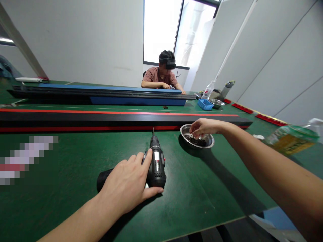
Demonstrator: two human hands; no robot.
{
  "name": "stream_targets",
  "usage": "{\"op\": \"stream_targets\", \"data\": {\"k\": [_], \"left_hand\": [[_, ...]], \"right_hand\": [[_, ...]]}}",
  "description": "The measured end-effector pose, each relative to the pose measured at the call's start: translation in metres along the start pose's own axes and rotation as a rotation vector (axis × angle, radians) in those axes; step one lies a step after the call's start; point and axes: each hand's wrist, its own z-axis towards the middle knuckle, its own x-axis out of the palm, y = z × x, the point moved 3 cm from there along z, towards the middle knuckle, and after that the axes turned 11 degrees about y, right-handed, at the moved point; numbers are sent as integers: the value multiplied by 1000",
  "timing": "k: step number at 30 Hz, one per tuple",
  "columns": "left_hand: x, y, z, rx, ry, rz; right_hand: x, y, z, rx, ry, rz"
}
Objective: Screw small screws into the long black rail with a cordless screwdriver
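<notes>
A pale wall [88, 40] and a bright window [160, 30] stand behind a green table [186, 198], where another person [155, 75] sits on the far side. The drill [156, 164] lies on its side on the near part of the table. Its body's long axis runs from near to far, with the bit pointing away from the wearer, at the long black bar [113, 118] with red edges. That bar lies crosswise beyond the drill. The drill's handle end reaches out to the left. The left hand [127, 179] holds the drill from above, index finger along the body, thumb at its back end. To the right of the drill, and farther off, sits a metal bowl [211, 144] of small dark pieces [199, 142]. The right hand [202, 127] dips into it, fingers drawn narrow; I cannot tell whether they hold a piece.
</notes>
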Motion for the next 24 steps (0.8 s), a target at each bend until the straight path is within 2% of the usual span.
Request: {"op": "stream_targets", "data": {"k": [24], "left_hand": [[1, 0, 1, 8, -1, -5]], "right_hand": [[0, 2, 1, -40, -14, 16]]}}
